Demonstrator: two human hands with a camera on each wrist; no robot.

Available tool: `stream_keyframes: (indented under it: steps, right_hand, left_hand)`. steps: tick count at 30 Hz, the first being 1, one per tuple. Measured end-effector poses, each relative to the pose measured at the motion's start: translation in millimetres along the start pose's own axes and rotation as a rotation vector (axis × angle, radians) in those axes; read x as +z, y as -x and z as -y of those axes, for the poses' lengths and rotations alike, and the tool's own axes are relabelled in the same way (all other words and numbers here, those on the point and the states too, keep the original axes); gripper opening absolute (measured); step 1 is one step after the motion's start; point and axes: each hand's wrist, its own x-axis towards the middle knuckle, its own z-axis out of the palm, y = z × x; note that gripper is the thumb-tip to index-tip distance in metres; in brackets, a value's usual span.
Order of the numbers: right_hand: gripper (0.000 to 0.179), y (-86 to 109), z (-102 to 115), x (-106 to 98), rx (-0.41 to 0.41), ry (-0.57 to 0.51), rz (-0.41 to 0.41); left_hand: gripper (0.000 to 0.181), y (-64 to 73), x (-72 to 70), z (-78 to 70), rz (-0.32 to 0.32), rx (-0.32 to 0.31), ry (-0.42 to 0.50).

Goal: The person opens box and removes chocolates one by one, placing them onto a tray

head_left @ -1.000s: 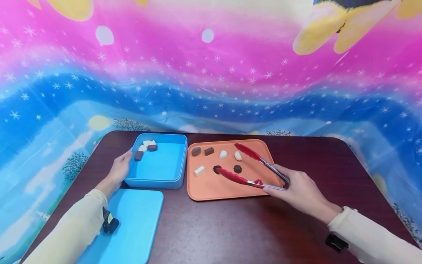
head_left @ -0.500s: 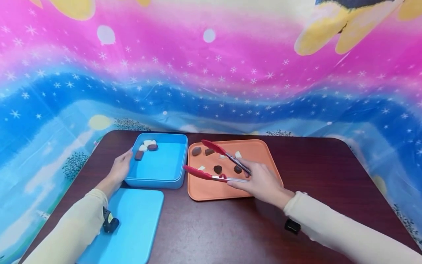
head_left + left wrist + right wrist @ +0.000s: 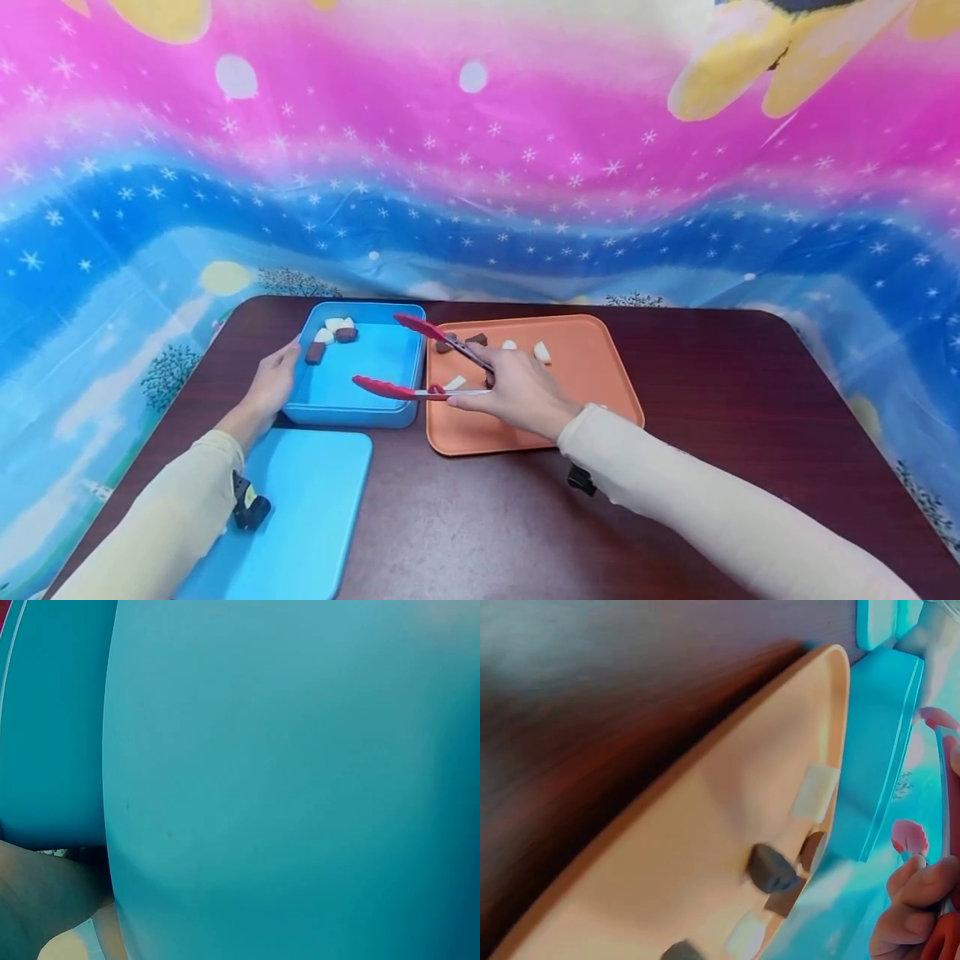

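Note:
My right hand (image 3: 521,387) holds red-tipped metal tongs (image 3: 386,387) by their arms. The tongs are spread apart with nothing between the tips, which reach over the blue box (image 3: 348,417). Around the left wall of that box my left hand (image 3: 270,387) grips. Inside, at the far left, lie several chocolates, white (image 3: 339,323) and brown (image 3: 316,353). Beneath my right hand is an orange tray (image 3: 480,435) with more chocolates, among them a white bar (image 3: 455,383) and a white piece (image 3: 542,352). Dark chocolates (image 3: 771,868) show in the right wrist view; the hand hides them from the head view.
A flat blue lid (image 3: 315,500) lies in front of the box, under my left forearm. Box and tray stand side by side at the back of the dark wooden table (image 3: 465,525). A printed cloth (image 3: 480,183) hangs behind it.
My right hand has carried the spread, empty tongs leftward from above the tray to above the box. The left hand and the chocolates have stayed in place.

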Motion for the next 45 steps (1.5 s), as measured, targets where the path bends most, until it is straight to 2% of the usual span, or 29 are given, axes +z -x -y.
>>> stream_keyframes:
  steps: [11, 16, 21, 27, 30, 35, 38, 45]
  right_hand:
    - [0.083, -25.9, 37.8, 23.4, -0.019, 0.057, 0.097]
    - [0.079, -37.4, 55.6, 31.9, -0.073, 0.198, 0.099]
    - [0.066, -50.3, 69.0, 39.0, -0.114, 0.315, 0.123]
    - [0.041, -59.5, 76.4, 50.0, -0.107, 0.358, 0.127]
    - [0.041, -63.0, 76.8, 55.1, -0.118, 0.391, 0.113]
    - [0.056, -71.1, 78.6, 61.0, -0.167, 0.492, 0.07]
    - [0.054, -76.5, 81.3, 63.6, -0.165, 0.496, 0.071]
    - [0.039, -86.0, 83.2, 67.4, -0.115, 0.427, 0.144]
  left_hand:
    - [0.063, 0.1, -1.8, 1.5, -0.018, -0.004, 0.003]
    - [0.062, -1.0, -2.4, 1.6, -0.023, 0.006, 0.002]
    - [0.062, -0.5, -3.5, 1.7, -0.021, 0.022, 0.0]
    - [0.062, 0.3, -0.9, 2.1, -0.017, 0.01, 0.001]
    - [0.062, 0.4, 0.0, 1.4, -0.02, 0.012, 0.001]
    - [0.063, 0.4, -0.5, 0.0, -0.032, 0.02, -0.009]
    - [0.062, 0.0, -1.1, 0.0, -0.03, 0.017, -0.011]
    - [0.062, -0.5, -1.2, -0.7, -0.03, 0.027, -0.003]
